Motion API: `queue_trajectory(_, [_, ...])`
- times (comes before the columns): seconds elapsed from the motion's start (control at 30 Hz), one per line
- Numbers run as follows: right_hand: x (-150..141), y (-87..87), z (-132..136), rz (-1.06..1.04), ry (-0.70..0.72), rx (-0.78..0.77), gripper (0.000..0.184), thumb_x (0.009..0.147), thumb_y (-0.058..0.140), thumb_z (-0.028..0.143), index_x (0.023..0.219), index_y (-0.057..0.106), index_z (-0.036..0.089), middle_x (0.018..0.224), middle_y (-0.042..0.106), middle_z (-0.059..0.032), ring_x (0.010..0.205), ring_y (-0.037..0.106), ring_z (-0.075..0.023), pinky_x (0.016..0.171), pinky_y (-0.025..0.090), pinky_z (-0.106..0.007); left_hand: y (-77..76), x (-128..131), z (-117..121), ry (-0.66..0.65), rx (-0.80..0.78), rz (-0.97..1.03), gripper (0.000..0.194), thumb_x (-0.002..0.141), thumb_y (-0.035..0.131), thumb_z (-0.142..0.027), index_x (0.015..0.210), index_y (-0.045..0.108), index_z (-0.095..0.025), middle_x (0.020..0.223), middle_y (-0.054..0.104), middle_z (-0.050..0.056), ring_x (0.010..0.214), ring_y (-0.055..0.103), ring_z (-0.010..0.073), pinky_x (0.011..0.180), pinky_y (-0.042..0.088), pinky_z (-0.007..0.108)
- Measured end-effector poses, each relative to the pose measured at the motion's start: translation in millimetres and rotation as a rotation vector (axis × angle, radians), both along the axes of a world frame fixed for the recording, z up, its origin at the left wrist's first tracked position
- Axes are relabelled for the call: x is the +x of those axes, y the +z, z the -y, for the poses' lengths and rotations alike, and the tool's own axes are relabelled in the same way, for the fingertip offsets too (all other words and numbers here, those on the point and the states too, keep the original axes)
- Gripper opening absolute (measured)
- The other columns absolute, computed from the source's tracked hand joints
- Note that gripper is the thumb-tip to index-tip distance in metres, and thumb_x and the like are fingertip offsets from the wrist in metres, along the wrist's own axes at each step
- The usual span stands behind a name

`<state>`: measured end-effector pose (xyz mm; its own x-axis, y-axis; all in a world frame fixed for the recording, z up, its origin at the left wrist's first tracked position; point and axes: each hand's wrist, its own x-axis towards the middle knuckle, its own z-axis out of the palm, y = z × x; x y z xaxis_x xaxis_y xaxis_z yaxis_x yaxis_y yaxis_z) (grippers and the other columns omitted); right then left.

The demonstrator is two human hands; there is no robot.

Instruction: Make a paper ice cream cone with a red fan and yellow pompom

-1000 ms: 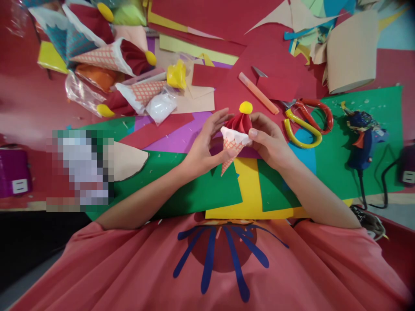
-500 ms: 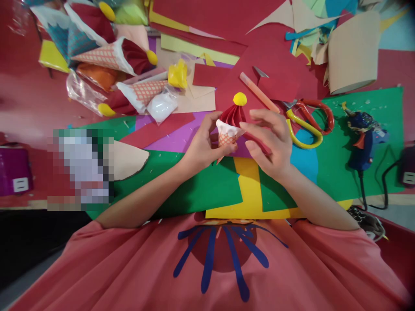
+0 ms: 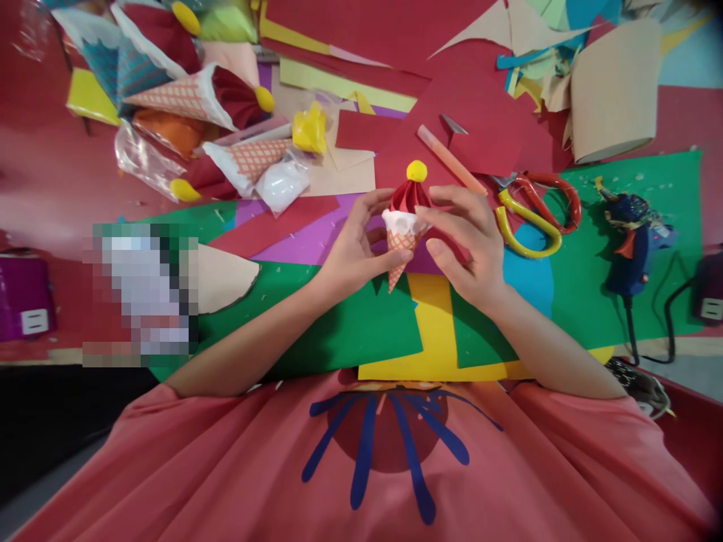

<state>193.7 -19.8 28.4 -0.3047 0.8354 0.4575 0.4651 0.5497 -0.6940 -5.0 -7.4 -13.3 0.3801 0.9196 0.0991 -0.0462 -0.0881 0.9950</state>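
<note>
A small paper ice cream cone (image 3: 401, 242) stands nearly upright between my hands. It has an orange lattice wrapper, a scalloped white rim, a pleated red top and a yellow ball at the tip. My left hand (image 3: 361, 252) grips it from the left, the thumb across the front of the wrapper and the fingers behind. On the other side, my right hand (image 3: 471, 241) is open, fingers curved and apart. Its index fingertip rests at or very close to the white rim; contact is hard to tell. The right thumb stays off the cone.
Similar paper cones (image 3: 169, 98) lie piled at upper left beside bags of clay (image 3: 282, 184). Scissors (image 3: 531, 218) and a peach stick (image 3: 452, 159) lie right of centre. A blue glue gun (image 3: 629, 252) with a cord and a beige paper cup (image 3: 613, 94) are farther right.
The cone has turned and straightened in my left hand, so its pleats and pointed lower end show more. My right hand has shifted slightly left.
</note>
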Motion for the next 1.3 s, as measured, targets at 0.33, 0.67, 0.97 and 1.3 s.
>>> queue_trajectory(0.33, [0,-2.8,-4,-0.038,-0.027,-0.004,0.028,0.093,0.056,0.028,0.120,0.063,0.027,0.123,0.067,-0.0065,0.119,0.063,-0.0241,0.103,0.054,-0.048,-1.0,-3,-1,-0.030,-0.025,0.043,0.056,0.082,0.072,-0.039,0.131,0.044,-0.034,0.137,0.054,0.004,0.126,0.058,0.0219,0.095,0.058,0.034])
queue_trajectory(0.67, [1,-3.9,-4,-0.003,-0.024,-0.038,0.030,0.095,0.051,0.036,0.121,0.062,0.025,0.123,0.068,-0.0072,0.120,0.063,-0.0251,0.104,0.053,-0.050,-0.4,-1,-1,0.024,0.078,-0.011,0.054,0.085,0.069,-0.043,0.132,0.043,-0.033,0.135,0.052,0.005,0.128,0.054,0.0226,0.099,0.055,0.035])
queue_trajectory(0.97, [-2,-4.7,-4,-0.134,-0.056,-0.231,0.040,0.085,0.068,0.040,0.121,0.057,0.027,0.125,0.066,-0.0070,0.118,0.063,-0.0263,0.101,0.056,-0.048,4.1,2,8,0.114,0.105,-0.132,0.063,0.082,0.069,-0.051,0.134,0.037,-0.035,0.135,0.052,0.007,0.108,0.064,0.0179,0.065,0.056,0.020])
queue_trajectory(1.3, [-4,-10.4,-6,-0.261,-0.020,-0.355,0.044,0.084,0.070,0.035,0.124,0.053,0.027,0.132,0.061,-0.0059,0.121,0.062,-0.0216,0.105,0.054,-0.041,4.1,1,4,0.160,0.155,-0.192,0.042,0.090,0.060,-0.048,0.126,0.047,-0.031,0.118,0.062,0.004,0.101,0.067,0.0149,0.078,0.056,0.026])
